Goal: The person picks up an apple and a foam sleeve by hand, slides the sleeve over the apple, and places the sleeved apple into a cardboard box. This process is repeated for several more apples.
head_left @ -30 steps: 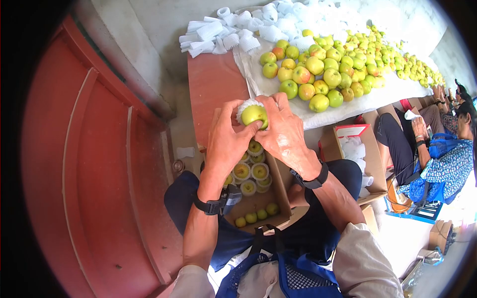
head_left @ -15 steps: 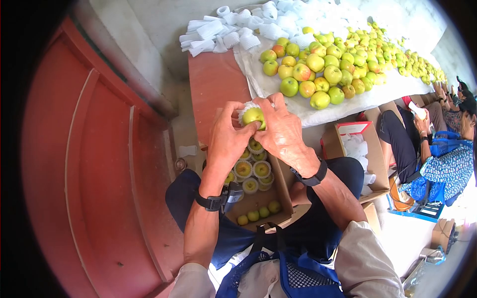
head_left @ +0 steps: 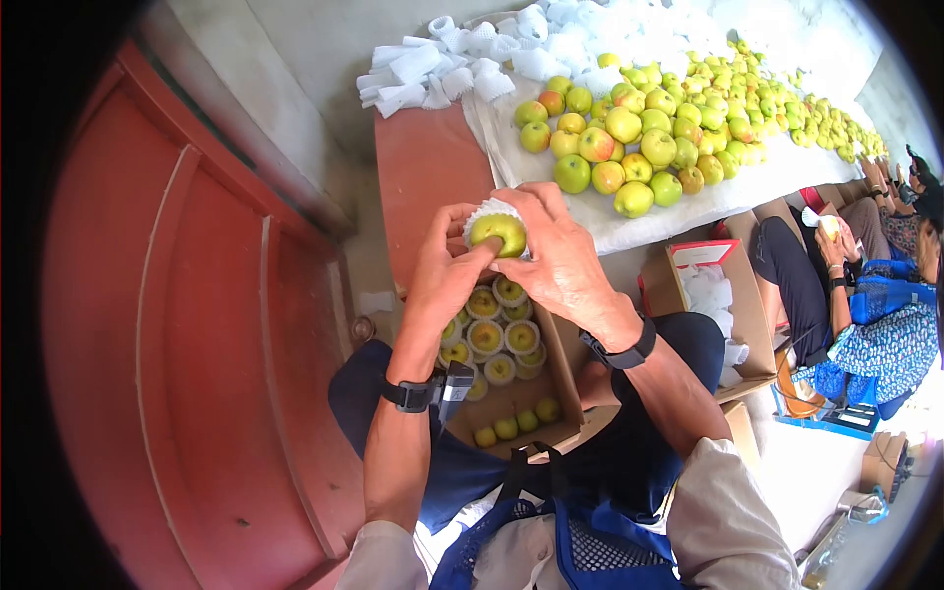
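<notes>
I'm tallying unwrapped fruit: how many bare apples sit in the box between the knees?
4 visible, in a row at the box's near end: leftmost apple, second apple, third apple, rightmost apple. More may hide behind the left arm.

Smooth, glossy apples (head_left: 660,147) on matt white cloth (head_left: 612,222) — beside them, white foam-like mesh sleeves (head_left: 417,63).

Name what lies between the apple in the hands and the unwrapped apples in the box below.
Foam-netted apples, then a strip of bare box floor; the head view shows both.
</notes>
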A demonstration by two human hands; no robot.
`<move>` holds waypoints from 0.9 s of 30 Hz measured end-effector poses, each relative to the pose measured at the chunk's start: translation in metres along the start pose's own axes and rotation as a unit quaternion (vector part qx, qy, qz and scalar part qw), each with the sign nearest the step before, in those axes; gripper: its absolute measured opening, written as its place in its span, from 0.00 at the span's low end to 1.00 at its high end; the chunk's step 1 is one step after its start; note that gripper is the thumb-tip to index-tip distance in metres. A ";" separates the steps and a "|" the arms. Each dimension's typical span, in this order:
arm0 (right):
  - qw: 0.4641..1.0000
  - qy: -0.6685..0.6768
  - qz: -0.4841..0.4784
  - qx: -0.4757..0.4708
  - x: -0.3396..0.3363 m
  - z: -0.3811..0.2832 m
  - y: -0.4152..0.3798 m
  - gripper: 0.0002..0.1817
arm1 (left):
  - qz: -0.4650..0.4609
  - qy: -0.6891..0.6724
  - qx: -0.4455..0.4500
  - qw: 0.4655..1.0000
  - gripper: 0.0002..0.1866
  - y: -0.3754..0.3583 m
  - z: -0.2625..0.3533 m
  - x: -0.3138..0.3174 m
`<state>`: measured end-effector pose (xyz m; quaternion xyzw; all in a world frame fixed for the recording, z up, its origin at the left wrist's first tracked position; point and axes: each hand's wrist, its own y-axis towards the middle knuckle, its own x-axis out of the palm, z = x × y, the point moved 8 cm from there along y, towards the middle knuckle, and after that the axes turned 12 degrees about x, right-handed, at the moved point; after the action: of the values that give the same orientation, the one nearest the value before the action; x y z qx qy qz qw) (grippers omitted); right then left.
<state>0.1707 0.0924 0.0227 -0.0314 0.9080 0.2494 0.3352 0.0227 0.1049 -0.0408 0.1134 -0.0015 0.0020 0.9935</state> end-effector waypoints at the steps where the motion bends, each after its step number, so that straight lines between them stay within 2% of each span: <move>1: 0.996 0.059 -0.023 0.063 -0.007 0.002 0.003 0.35 | 0.015 0.033 -0.018 0.999 0.25 -0.002 0.007 -0.004; 2: 0.984 0.117 -0.047 0.125 -0.009 0.009 0.005 0.35 | 0.030 0.066 -0.036 0.997 0.25 -0.003 0.011 -0.009; 3: 0.984 0.118 -0.045 0.123 -0.009 0.014 0.005 0.35 | 0.030 0.067 -0.034 0.997 0.25 -0.003 0.012 -0.011; 5: 0.956 0.227 -0.038 0.181 -0.001 0.045 0.003 0.35 | 0.046 0.002 -0.025 0.999 0.25 -0.003 0.010 -0.014; 7: 0.944 0.263 -0.048 0.194 0.006 0.053 0.004 0.33 | 0.038 -0.016 -0.022 0.999 0.25 -0.004 0.011 -0.011; 9: 0.881 0.401 -0.100 0.232 0.018 0.059 0.003 0.31 | 0.028 -0.037 -0.019 0.999 0.25 -0.003 0.009 -0.006; 17: 0.874 0.403 -0.086 0.257 0.016 0.067 0.002 0.28 | 0.015 -0.055 0.008 0.998 0.27 -0.004 0.008 -0.002; 27: 0.847 0.446 -0.073 0.280 0.020 0.077 0.000 0.26 | 0.037 -0.079 -0.011 0.996 0.25 -0.007 0.003 0.003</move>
<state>0.2011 0.1307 -0.0401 -0.1098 0.9861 -0.0818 -0.0944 0.0261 0.0971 -0.0398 0.1018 -0.0847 0.0301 0.9907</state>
